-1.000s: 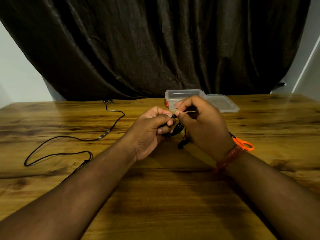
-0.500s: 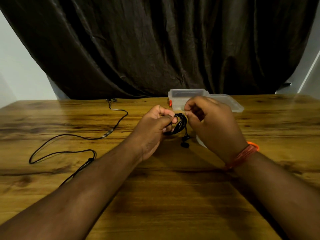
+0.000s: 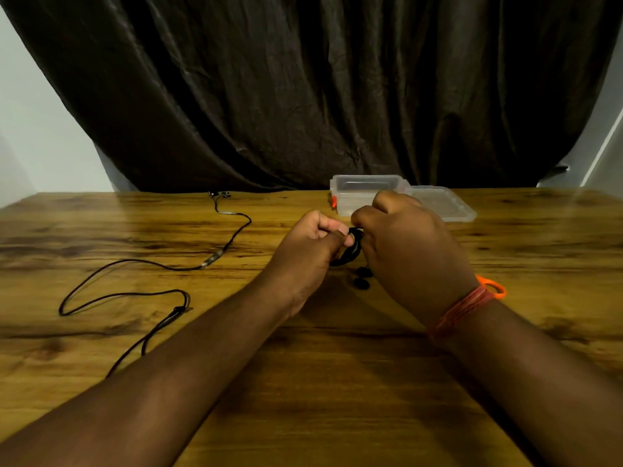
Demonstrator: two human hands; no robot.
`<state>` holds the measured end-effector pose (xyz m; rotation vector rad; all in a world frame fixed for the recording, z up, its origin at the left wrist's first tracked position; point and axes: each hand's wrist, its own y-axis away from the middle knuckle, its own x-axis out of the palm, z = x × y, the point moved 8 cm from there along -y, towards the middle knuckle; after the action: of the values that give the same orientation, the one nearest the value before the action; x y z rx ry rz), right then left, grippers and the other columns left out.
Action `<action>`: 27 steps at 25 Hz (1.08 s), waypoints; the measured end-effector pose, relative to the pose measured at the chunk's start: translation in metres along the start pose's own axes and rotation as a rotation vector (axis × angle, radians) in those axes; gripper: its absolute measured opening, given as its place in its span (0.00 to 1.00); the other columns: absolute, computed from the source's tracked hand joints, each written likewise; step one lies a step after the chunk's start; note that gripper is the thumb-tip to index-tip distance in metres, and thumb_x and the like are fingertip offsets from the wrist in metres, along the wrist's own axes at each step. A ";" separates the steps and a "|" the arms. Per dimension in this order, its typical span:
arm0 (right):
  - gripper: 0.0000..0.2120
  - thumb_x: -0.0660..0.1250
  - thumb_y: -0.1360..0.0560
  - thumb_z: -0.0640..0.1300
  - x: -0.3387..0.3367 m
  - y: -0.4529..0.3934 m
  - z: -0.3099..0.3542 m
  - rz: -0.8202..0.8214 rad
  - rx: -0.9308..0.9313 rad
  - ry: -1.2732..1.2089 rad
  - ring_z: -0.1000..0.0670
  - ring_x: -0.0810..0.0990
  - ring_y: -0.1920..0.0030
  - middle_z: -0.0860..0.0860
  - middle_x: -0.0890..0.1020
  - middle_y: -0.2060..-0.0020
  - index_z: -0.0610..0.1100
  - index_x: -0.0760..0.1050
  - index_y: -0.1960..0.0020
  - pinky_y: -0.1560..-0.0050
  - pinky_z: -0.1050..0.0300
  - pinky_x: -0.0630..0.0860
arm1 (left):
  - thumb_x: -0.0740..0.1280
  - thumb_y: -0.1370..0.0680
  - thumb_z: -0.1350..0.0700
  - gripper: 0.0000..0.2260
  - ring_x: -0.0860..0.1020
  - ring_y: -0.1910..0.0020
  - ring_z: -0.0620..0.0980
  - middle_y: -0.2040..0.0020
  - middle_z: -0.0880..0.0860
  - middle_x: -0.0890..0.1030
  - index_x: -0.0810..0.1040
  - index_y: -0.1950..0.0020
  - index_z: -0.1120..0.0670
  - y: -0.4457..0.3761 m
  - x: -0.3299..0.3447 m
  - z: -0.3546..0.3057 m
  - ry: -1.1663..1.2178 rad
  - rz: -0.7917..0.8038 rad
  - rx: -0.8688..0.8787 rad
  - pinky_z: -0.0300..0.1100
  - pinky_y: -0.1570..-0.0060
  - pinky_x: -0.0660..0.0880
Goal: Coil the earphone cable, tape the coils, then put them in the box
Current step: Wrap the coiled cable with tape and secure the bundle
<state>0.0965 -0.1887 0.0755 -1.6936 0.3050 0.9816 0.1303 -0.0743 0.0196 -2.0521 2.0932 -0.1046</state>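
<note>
Well left of the left hand (image 3: 305,256), a loose cable (image 3: 141,281) is laid in slack loops on the table (image 3: 303,382). The black coil (image 3: 350,249) is gripped between both hands above the table; the left hand's curled fingers are closed on its left side, and the right hand (image 3: 408,251) is curled around its right side. The coil's long axis is tilted, running from upper right to lower left. Two black earbuds (image 3: 362,278) are seen dangling just below it. Just beyond the right hand, the clear box (image 3: 350,193) is standing open, its lid (image 3: 445,203) lying to its right. An orange loop (image 3: 494,288) is seen behind the right wrist.
</note>
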 end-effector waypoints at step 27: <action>0.10 0.66 0.26 0.37 -0.014 -0.004 -0.012 -0.116 0.147 -0.236 0.47 0.78 0.56 0.47 0.80 0.55 0.43 0.76 0.45 0.57 0.50 0.77 | 0.61 0.18 0.55 0.06 0.76 0.55 0.46 0.56 0.47 0.81 0.74 0.54 0.49 0.000 0.001 -0.006 -0.012 -0.056 0.061 0.47 0.49 0.72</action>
<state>0.0957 -0.2019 0.0886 -1.4306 0.1185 1.0352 0.1293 -0.0755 0.0253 -2.0705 2.0010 -0.1626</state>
